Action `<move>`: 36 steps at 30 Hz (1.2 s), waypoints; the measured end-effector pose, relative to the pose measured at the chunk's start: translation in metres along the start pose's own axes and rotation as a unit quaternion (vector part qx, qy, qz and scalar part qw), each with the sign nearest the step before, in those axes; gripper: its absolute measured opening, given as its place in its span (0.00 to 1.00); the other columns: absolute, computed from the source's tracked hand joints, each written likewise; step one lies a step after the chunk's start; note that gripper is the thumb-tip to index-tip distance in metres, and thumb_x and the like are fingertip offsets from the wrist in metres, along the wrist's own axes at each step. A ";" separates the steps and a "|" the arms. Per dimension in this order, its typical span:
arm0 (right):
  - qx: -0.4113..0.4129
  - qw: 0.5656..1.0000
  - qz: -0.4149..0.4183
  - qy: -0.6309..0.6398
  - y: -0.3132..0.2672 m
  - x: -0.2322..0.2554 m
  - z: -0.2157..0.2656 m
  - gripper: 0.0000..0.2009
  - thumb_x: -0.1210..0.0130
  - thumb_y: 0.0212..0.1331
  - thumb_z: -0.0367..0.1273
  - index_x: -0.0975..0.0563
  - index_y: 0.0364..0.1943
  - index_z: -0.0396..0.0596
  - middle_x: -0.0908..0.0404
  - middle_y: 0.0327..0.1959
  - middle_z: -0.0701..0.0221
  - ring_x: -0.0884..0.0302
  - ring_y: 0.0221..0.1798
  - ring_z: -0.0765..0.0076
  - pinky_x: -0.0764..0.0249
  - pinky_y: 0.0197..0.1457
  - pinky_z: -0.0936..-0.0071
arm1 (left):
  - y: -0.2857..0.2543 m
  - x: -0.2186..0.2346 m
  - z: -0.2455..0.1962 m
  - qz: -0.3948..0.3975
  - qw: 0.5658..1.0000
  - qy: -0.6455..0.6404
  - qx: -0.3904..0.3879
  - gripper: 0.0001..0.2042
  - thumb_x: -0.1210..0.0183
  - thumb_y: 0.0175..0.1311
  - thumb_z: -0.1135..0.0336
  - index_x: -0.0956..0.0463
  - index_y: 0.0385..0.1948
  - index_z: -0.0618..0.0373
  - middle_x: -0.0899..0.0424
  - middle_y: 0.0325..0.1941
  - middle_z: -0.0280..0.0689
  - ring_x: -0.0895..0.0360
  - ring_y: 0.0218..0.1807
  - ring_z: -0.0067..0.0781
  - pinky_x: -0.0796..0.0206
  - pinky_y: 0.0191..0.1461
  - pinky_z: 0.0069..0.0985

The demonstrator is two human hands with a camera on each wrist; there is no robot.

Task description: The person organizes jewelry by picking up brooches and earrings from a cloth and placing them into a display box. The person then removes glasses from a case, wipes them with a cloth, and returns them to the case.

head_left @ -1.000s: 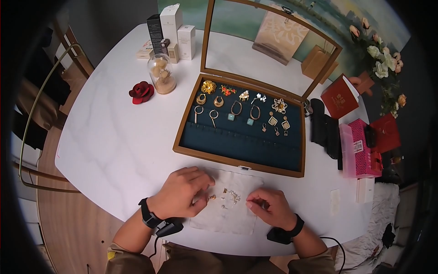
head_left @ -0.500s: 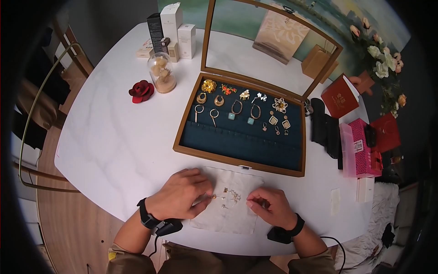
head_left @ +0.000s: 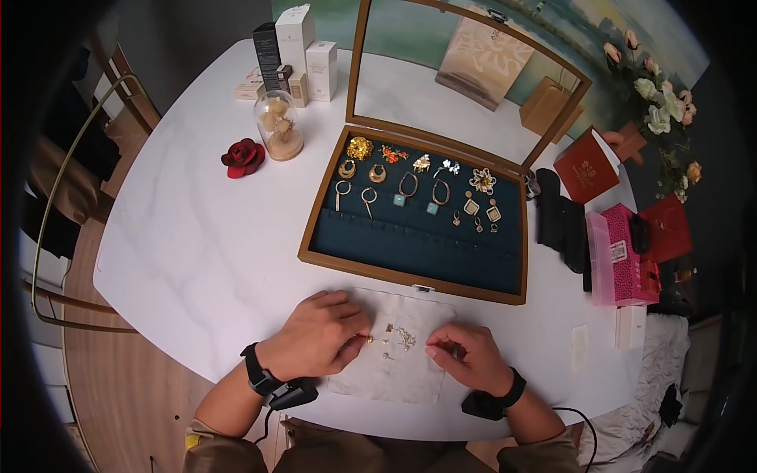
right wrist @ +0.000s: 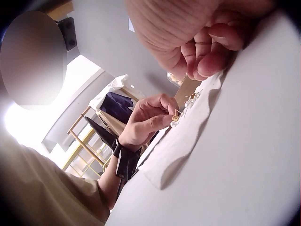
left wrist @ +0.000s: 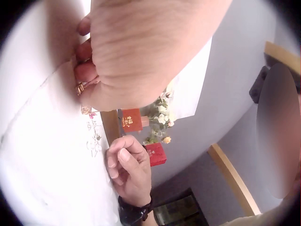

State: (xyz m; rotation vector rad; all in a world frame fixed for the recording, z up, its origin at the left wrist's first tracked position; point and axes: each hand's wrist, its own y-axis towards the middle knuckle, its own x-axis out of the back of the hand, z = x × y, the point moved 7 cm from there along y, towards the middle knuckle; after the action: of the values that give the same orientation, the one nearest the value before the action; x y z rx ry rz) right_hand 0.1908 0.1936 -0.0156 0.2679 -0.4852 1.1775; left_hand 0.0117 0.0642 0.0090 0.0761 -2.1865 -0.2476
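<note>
My left hand pinches a small gold earring between thumb and fingertips, low over the left part of a white cloth. In the right wrist view the same earring shows at the fingertips. Several small pearl and gold jewelry pieces lie on the cloth between the hands. My right hand rests at the cloth's right side, its fingers loosely curled and holding nothing. Beyond the cloth stands a wooden jewelry box, lid raised, with rows of earrings and brooches on dark green fabric.
Left of the box are a red fabric rose, a glass dome and several cartons. To its right lie black pouches, a pink box and a red card. Flowers stand at the back right.
The left hand's thumb and fingers, apart around the small gold earring a second ago, have come together and pinch it. My right hand has stayed in place.
</note>
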 end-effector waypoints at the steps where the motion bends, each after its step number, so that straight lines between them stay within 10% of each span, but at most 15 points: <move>1: 0.001 1.000 -0.002 0.002 0.000 0.000 0.000 0.05 0.36 0.67 0.30 0.18 0.40 0.43 0.16 0.29 0.69 0.18 0.29 0.73 0.23 0.33 0.76 | 0.000 0.000 0.000 0.000 1.000 0.000 0.000 0.05 0.35 0.54 0.71 0.20 0.32 0.55 0.21 0.31 0.38 0.24 0.39 0.44 0.28 0.46 0.37; 36: 0.163 0.954 0.029 -0.250 0.051 -0.029 0.052 0.07 0.39 0.66 0.34 0.25 0.40 0.48 0.23 0.31 0.66 0.19 0.34 0.52 0.23 0.36 0.56 | -0.003 -0.003 -0.004 0.001 1.000 -0.001 -0.008 0.16 0.35 0.54 0.67 0.21 0.44 0.61 0.16 0.39 0.41 0.21 0.43 0.47 0.26 0.50 0.38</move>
State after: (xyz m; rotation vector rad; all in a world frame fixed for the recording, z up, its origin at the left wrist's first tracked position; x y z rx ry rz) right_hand 0.1232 0.1659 0.0123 0.8547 -0.7415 1.2458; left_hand 0.0164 0.0607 0.0085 0.0640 -2.1869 -0.2649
